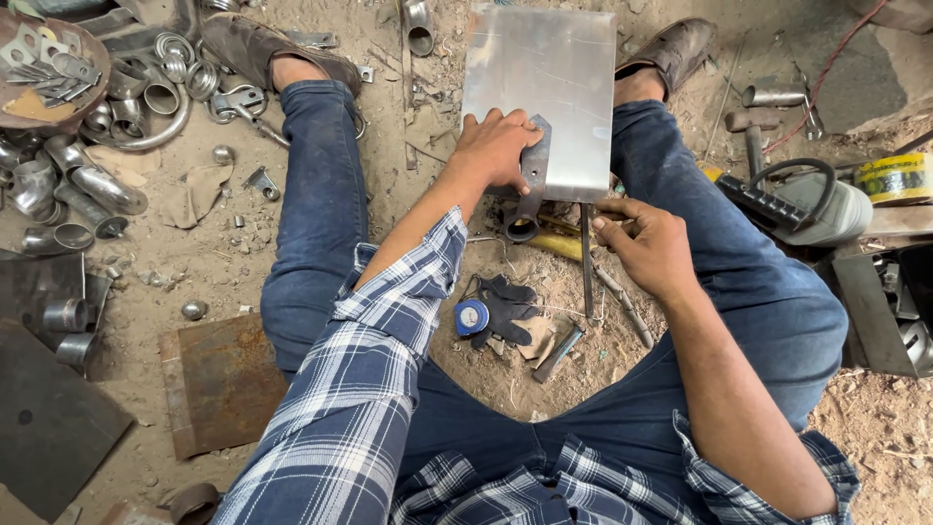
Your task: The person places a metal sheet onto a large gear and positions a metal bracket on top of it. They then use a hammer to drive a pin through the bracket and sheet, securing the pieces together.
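L hand: left hand (498,146) palm-down, fingers curled over a grey metal bracket (532,180), pinning it flat on the near edge of the steel sheet (544,92); closed on bracket, pressing rather than lifting
R hand: right hand (649,243) just below sheet's near edge, thumb + forefinger pinched; looks closed on the top of a thin steel rod (587,267), but contact is partly hidden, so not certain
sheet: shiny rect. plate on the dirt between the two shoes, near edge at the hands; bracket's ring end hangs off that edge
risk 1: sheet sits on loose dirt, only L hand weight holds it; could slide or rock if pushed, bracket shifts w/ it
risk 2: bare fingers on cut sheet edge; black gloves (503,306) lie unused on ground btw the knees; cut likely if hand slips
risk 3: rod thin, light pinch; may tip or roll out
risk 4: clutter close round (pipe offcuts (68,185) on the left, hammer (753,131) on the right); easy to snag a sleeve
labels: yellow tape roll (894,177) w/ dark print, far right; round blue-white tape measure (472,317) beside gloves; no signs seen
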